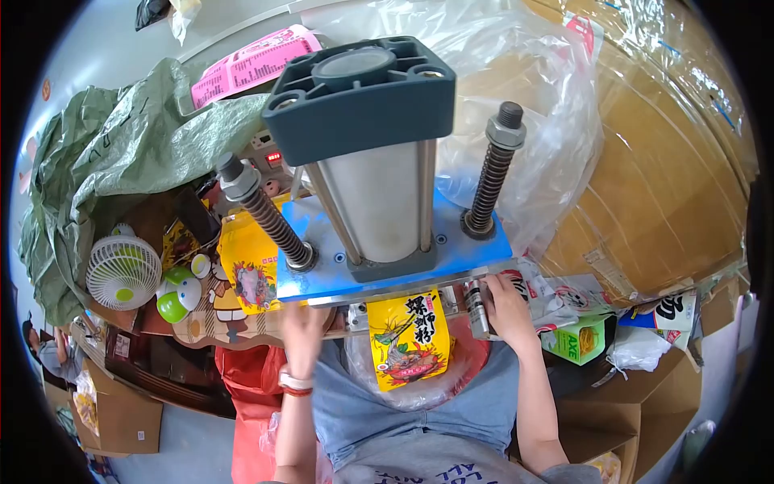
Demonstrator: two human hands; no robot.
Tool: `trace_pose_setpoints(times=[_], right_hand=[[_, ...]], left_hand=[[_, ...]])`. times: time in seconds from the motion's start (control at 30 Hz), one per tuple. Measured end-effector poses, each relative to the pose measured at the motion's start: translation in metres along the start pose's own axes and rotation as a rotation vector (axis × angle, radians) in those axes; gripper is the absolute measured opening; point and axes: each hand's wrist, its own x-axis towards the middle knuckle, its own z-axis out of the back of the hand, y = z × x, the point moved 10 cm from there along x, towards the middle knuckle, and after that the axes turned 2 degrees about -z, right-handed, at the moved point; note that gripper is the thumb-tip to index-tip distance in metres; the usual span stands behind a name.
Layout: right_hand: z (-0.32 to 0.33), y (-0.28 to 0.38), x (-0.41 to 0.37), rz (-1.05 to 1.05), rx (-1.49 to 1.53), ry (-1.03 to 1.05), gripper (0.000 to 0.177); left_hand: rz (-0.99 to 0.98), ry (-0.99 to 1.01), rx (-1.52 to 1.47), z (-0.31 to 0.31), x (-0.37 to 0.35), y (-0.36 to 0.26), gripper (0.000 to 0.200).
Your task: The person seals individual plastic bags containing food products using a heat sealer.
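Observation:
A yellow printed pouch (pixel 411 343) hangs from the front of a press with a blue plate (pixel 387 234), its upper end hidden under the plate. At the left front corner of the plate is my left hand (pixel 301 331), blurred, its fingers smeared by motion. My right hand (pixel 508 310) is at the right front corner, beside a metal cylinder (pixel 476 309); its fingers are partly hidden, and what they hold, if anything, cannot be made out. Clear plastic (pixel 363 375) lies over my lap behind the pouch.
A white fan (pixel 123 273) and another yellow pouch (pixel 250 258) are to the left. Spring rods (pixel 492 177) rise from the press. A large wrapped carton (pixel 661 177), clear film (pixel 532 97) and a green AXE box (pixel 579 340) are on the right. A person (pixel 52 355) shows far left.

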Motion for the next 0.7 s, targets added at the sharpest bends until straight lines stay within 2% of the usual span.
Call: trace_pose_setpoints(times=[0.07, 0.1, 0.17, 0.2, 0.23, 0.3, 0.33, 0.4, 0.47, 0.57, 0.6, 0.67, 0.7], right_hand=[[-0.005, -0.007, -0.004, -0.03, 0.062, 0.039, 0.033], [-0.005, -0.005, -0.005, 0.014, 0.092, 0.028, 0.035], [-0.005, -0.008, -0.002, 0.059, 0.12, 0.0, 0.038], [-0.01, -0.017, -0.004, 0.009, 0.165, 0.02, 0.039], [-0.015, -0.025, -0.008, -0.042, 0.208, 0.045, 0.04], [-0.018, -0.03, -0.01, -0.075, 0.261, 0.045, 0.039], [-0.017, -0.031, -0.008, -0.096, 0.314, 0.043, 0.038], [-0.011, -0.021, -0.01, -0.047, 0.284, 0.027, 0.036], [-0.005, -0.013, -0.01, -0.016, 0.26, 0.005, 0.034], [-0.02, -0.035, -0.012, -0.323, 0.629, 0.108, 0.024], [-0.02, -0.034, -0.013, -0.319, 0.629, 0.111, 0.024], [-0.001, -0.035, -0.019, -0.349, 0.816, -0.104, 0.024], [0.003, -0.021, -0.023, -0.339, 0.813, -0.096, 0.024]], left_hand=[[-0.484, 0.012, 0.866, 0.006, 0.002, -0.002, 0.055], [-0.353, 0.244, 0.839, -0.004, -0.008, 0.056, 0.067], [-0.453, 0.403, 0.733, -0.008, -0.037, 0.02, 0.073], [-0.533, 0.295, 0.672, -0.001, -0.047, -0.004, 0.06], [-0.535, 0.302, 0.668, 0.0, -0.054, 0.007, 0.06], [-0.375, 0.166, 0.493, 0.024, -0.055, 0.039, 0.04], [-0.397, 0.058, 0.399, 0.031, -0.054, 0.017, 0.024], [-0.153, 0.08, 0.214, 0.039, -0.062, 0.023, 0.031], [-0.263, -0.008, 0.092, 0.04, -0.073, -0.001, 0.036], [-0.408, -0.004, 0.086, 0.021, -0.103, -0.066, 0.041], [-0.482, 0.002, 0.107, 0.008, -0.116, -0.08, 0.041], [-0.6, 0.09, 0.205, -0.016, -0.14, -0.108, 0.041], [-0.662, 0.107, 0.273, -0.021, -0.148, -0.118, 0.04]])
